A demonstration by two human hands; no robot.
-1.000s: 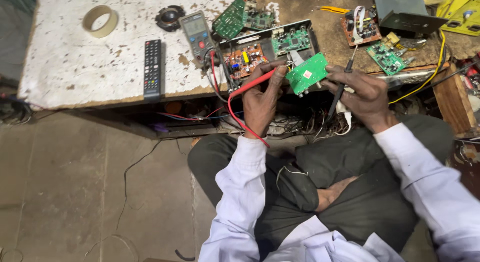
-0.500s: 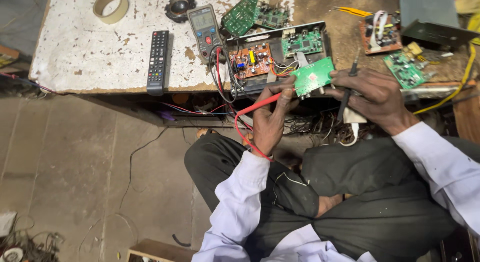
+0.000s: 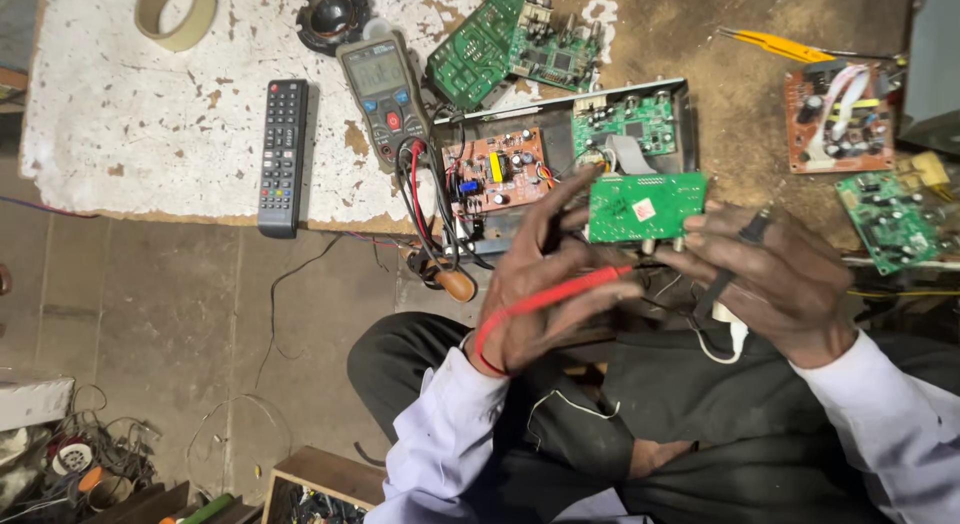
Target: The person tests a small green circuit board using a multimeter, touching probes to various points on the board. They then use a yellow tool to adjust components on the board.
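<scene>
Red and slim, a meter probe [image 3: 550, 302] lies across the fingers of the left hand [image 3: 545, 284], which is curled around it, its tip pointing toward a small green circuit board [image 3: 645, 207]. That board is held up between both hands, just above the person's lap and in front of the bench [image 3: 150, 134] edge. The right hand [image 3: 775, 279] is closed around a black probe [image 3: 728, 264], its fingertips touching the board's lower right edge. Just behind the board sits an open metal chassis [image 3: 560, 104] holding an orange-brown board [image 3: 497, 171] and a green one [image 3: 625, 124]. Left of the chassis a grey multimeter [image 3: 385, 89] lies face up, its red and black leads trailing down over the bench edge. Farther left rests a black remote control [image 3: 282, 156], with a roll of tape [image 3: 177, 14] near the far corner. More loose circuit boards [image 3: 840, 119] lie to the right on the bare brown part of the bench.
</scene>
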